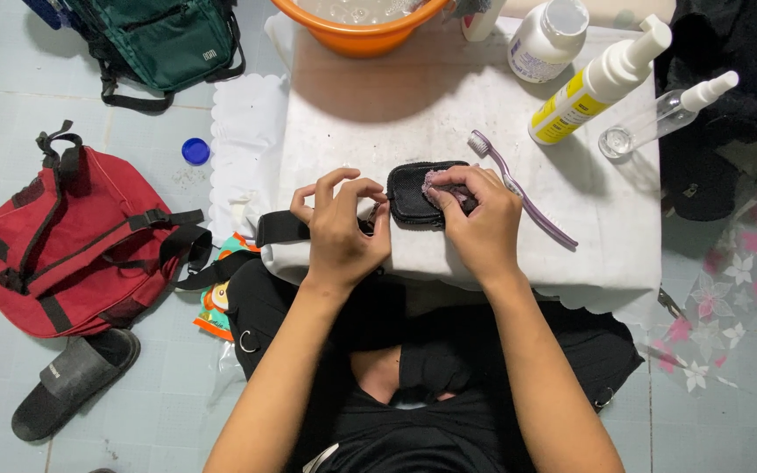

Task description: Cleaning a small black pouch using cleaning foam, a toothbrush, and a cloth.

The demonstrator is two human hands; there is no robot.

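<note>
Pouch (413, 194), small and black, lies at the near edge of the white surface (378, 123), pinned at its 9 o'clock end by the pinching left hand (341, 229) so the right hand (477, 215), closed on a pinkish cloth (437, 182), can rub it, a purple toothbrush (523, 197) lying at its 3 o'clock.

Pouch (413, 197) matt black cloth; toothbrush (527, 201) glossy purple plastic; basin (357, 35) smooth orange plastic; backpack (72, 245) red woven cloth.
</note>
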